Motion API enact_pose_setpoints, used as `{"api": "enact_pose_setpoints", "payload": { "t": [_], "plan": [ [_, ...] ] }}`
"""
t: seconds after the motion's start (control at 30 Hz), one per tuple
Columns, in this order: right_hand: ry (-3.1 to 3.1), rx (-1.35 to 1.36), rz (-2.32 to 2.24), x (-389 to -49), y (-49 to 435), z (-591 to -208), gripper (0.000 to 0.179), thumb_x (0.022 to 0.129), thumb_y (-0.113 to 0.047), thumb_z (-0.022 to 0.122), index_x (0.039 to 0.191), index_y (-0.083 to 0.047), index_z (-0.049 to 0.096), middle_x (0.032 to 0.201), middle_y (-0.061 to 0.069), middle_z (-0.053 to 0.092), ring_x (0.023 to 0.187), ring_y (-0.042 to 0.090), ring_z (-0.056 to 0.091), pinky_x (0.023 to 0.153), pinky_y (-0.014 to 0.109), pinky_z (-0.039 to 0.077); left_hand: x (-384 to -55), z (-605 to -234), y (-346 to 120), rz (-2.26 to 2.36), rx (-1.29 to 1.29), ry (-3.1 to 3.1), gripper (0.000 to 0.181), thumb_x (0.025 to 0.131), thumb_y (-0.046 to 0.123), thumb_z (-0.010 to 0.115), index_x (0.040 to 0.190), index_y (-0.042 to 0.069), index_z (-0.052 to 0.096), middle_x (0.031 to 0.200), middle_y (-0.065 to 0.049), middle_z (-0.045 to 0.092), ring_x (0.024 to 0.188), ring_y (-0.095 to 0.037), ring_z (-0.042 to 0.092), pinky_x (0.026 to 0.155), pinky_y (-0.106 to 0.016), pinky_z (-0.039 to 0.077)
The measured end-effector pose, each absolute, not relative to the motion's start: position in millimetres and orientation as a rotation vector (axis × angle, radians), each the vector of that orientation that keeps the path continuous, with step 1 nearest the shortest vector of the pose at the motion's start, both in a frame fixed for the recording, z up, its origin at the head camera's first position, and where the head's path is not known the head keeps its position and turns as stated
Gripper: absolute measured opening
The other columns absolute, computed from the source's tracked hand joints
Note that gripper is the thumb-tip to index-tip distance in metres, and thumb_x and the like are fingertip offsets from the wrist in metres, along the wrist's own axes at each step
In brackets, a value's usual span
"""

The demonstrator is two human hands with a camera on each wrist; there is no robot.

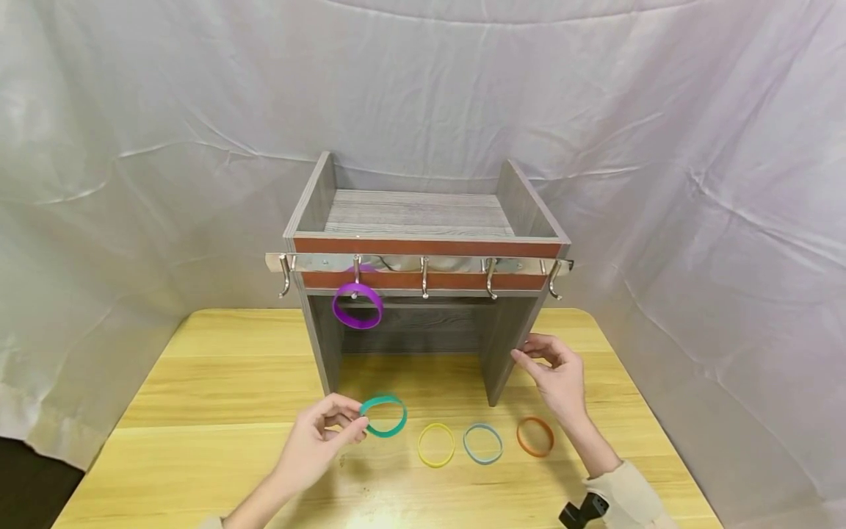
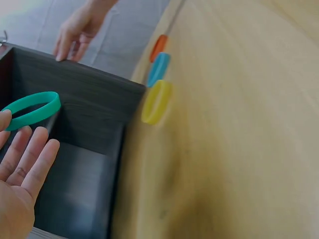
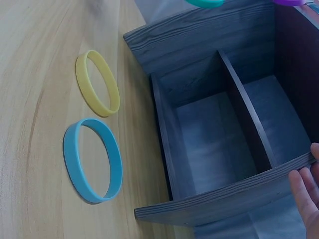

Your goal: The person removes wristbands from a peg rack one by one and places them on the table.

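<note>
My left hand (image 1: 320,441) pinches a green silicone wristband (image 1: 384,434) between thumb and fingers, holding it above the table in front of the rack's left side. A grey wooden rack (image 1: 423,239) carries a metal strip of several hooks along its front. On the second hook from the left hangs a purple wristband (image 1: 358,325). My right hand (image 1: 558,375) holds the front edge of the rack's right side panel (image 3: 224,191), thumb at the edge and fingers along the outer face. Yellow (image 1: 436,466), blue (image 1: 483,461) and orange (image 1: 535,454) wristbands lie in a row before the rack.
The rack stands on a light wooden table (image 1: 218,389). Grey fabric (image 1: 423,88) hangs behind it and along both sides. The hooks (image 1: 425,278) jut forward from the rack's front. A black device (image 1: 583,510) sits by the right sleeve.
</note>
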State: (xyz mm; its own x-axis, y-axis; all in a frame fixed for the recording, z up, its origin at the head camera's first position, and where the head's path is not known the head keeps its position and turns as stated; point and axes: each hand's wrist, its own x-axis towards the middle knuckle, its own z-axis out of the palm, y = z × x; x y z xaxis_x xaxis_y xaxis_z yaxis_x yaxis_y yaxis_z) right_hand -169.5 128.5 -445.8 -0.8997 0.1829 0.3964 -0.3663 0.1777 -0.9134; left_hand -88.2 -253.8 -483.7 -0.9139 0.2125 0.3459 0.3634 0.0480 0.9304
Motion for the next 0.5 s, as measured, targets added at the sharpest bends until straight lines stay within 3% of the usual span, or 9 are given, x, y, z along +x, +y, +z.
{"api": "enact_pose_setpoints", "payload": {
  "t": [0.23, 0.5],
  "plan": [
    [-2.046, 0.176, 1.771, -169.6, 129.0, -445.4, 0.026, 0.084, 0.016, 0.078, 0.109, 0.016, 0.068, 0.087, -0.014, 0.075, 0.077, -0.001, 0.070, 0.066, 0.012, 0.062, -88.0, -505.3, -248.7, -2.006, -0.537, -2.307, 0.014, 0.099, 0.006, 0.072, 0.111, 0.001, 0.069, 0.091, -0.019, 0.073, 0.074, -0.022, 0.075, 0.068, -0.037, 0.069],
    [-2.049, 0.169, 1.790, -169.5, 129.1, -446.2, 0.027, 0.085, 0.014, 0.079, 0.110, 0.016, 0.068, 0.087, -0.013, 0.075, 0.077, 0.000, 0.070, 0.064, 0.012, 0.062, -86.9, -522.0, -243.9, -2.088, -0.314, -2.439, 0.030, 0.097, 0.014, 0.076, 0.116, -0.008, 0.066, 0.097, -0.018, 0.074, 0.077, -0.021, 0.075, 0.072, -0.037, 0.069]
  ]
}}
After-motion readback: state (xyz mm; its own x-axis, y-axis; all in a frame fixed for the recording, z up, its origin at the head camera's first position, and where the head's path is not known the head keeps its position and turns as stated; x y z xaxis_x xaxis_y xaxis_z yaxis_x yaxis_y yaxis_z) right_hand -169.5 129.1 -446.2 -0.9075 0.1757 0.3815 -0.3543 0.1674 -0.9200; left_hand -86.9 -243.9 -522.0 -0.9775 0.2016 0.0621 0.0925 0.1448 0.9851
